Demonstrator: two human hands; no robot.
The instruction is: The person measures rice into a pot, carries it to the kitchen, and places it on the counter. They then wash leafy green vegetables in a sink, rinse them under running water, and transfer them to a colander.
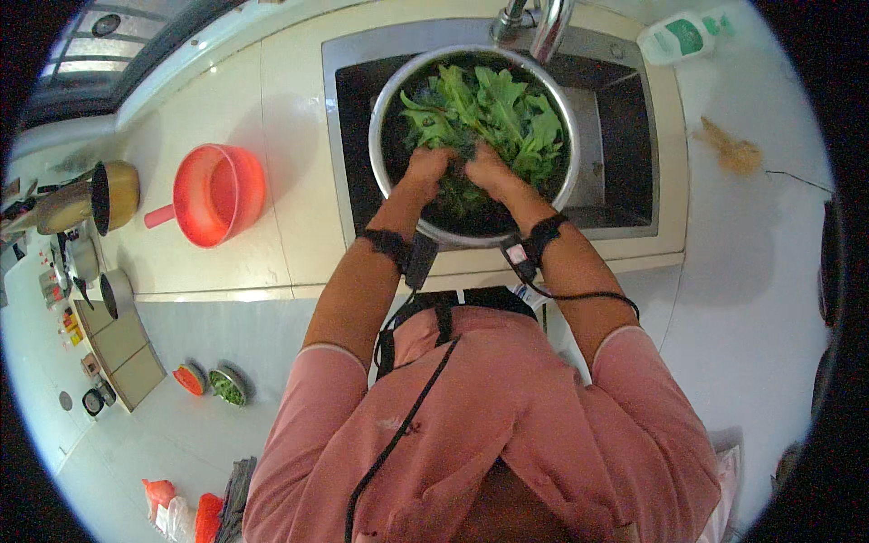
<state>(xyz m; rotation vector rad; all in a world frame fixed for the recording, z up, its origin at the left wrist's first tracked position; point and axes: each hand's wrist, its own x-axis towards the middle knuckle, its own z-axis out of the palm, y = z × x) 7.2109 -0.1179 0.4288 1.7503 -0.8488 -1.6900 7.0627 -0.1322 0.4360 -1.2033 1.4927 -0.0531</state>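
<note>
A large round metal basin point(377, 146) sits over the sink point(597, 234), its wide rim resting high in the opening. Green leafy vegetables point(492, 102) fill much of it, seemingly in dark water. My left hand point(431, 170) reaches in at the near left, fingers bent among the stems. Beside it, my right hand point(487, 170) is closed around a clump of the greens. The fingertips of both hands are hidden by leaves. Above the far right rim hangs a chrome faucet point(551, 30).
On the tiled counter to the left stands a red plastic ladle point(217, 197) with a handle. Pots point(115, 197) are farther left. A white jug with a green label point(672, 39) is at the far right. Two bowls, one with cut greens point(227, 387), are on the floor.
</note>
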